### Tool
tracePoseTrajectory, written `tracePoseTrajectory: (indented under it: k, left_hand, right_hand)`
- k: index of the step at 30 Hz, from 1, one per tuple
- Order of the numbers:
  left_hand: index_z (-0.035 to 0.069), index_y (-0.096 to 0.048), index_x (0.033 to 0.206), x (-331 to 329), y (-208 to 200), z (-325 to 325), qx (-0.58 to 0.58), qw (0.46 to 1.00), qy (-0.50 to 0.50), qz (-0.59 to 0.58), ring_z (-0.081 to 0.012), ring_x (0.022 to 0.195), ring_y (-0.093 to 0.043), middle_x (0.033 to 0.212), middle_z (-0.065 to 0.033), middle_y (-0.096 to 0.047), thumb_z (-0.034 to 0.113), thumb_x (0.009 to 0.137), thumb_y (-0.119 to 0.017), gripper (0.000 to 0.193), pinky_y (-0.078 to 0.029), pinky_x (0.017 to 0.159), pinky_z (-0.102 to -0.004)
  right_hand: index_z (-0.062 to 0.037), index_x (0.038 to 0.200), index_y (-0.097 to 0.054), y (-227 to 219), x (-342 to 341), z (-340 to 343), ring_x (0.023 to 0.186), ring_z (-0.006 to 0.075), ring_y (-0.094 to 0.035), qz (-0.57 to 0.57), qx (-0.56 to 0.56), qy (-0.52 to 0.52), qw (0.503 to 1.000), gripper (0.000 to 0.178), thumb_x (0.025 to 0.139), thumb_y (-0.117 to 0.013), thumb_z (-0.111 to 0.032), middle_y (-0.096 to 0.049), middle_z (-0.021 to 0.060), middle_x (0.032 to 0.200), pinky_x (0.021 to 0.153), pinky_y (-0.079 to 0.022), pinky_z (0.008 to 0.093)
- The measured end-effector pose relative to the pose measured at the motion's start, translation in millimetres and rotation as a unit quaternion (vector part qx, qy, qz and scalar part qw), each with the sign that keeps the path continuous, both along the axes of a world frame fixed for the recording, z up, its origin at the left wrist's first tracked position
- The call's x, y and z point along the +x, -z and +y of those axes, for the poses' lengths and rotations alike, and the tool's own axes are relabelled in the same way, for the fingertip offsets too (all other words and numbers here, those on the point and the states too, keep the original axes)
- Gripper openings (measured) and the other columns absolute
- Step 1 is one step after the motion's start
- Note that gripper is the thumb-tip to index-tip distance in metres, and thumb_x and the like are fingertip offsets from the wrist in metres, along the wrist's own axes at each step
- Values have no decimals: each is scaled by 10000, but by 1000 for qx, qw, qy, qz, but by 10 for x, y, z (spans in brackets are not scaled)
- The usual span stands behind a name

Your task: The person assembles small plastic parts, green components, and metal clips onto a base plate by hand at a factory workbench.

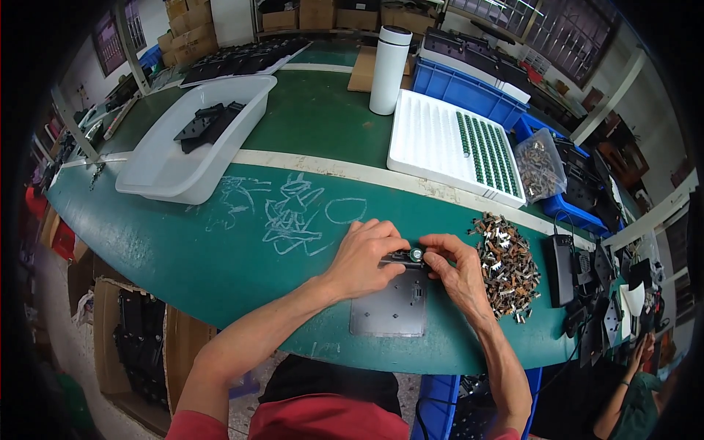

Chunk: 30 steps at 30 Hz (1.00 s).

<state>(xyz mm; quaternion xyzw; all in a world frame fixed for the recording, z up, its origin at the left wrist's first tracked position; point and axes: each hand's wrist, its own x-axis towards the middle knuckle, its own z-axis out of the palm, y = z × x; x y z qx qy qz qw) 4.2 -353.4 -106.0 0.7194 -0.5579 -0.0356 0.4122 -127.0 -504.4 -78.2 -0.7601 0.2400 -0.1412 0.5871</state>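
Chalk scribbles (293,216) saw on green tabletop (183,257), far and left of grey plate (389,312), but could not read as words. Gripped dark strip (397,258) at plate's far edge between thumb and forefinger of left hand (363,257); curled right hand (456,270) beside small round part (416,254), could not tell whether gripping it.

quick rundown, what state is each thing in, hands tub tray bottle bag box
Grey panel: lying flat on the green table
Left hand: fingers bent, at the panel's far end
Right hand: fingers bent, at the small round part
White tub: open, black pieces inside
White tray: partly filled with green pieces
White bottle: upright, dark lid on
Clear bag: bulging
Metal parts: loose, heaped
Cardboard box: open, black parts inside
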Motion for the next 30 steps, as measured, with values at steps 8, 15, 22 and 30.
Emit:
tracePoseTrajectory:
  k: [8, 15, 22, 30]
  left_hand:
    - [48, -707, 980, 26, 14, 22, -12, 1000, 1, -1, -246, 895, -543, 943, -55, -615, 111, 690, -768, 303, -373, 808, -389]
    - [58, -709, 973, -5, -1, 2, -3, 1000, -2, -6, -246, 895, -542, 943, -51, -615, 114, 687, -770, 298, -375, 808, -389]
    - [60, -714, 978, -3, -8, 1, 0, 1000, -7, -18, -217, 891, -541, 910, -38, -591, 134, 711, -746, 280, -378, 805, -372]
    - [56, -712, 991, -10, -32, 12, 6, 1000, 3, 7, -242, 902, -535, 947, -57, -611, 120, 711, -752, 290, -370, 828, -398]
  right_hand:
    - [-28, 1034, -706, -11, 19, 0, 863, 267, -598, -12, -192, -94, 977, 236, 806, -665, 18, -606, 108, 909, 774, -485, 358]
    - [6, 996, -699, 19, 31, 21, 774, 159, -612, -25, -209, -58, 976, 212, 786, -717, 25, -624, 86, 897, 692, -509, 298]
    - [14, 1020, -699, -52, 30, -4, 807, 151, -619, -12, -182, -53, 982, 257, 770, -748, -20, -657, 77, 878, 731, -513, 286]
    - [-11, 1045, -690, -213, -143, -429, 838, 288, -672, 0, -351, 21, 936, 264, 783, -672, 21, -675, 150, 939, 758, -528, 370]
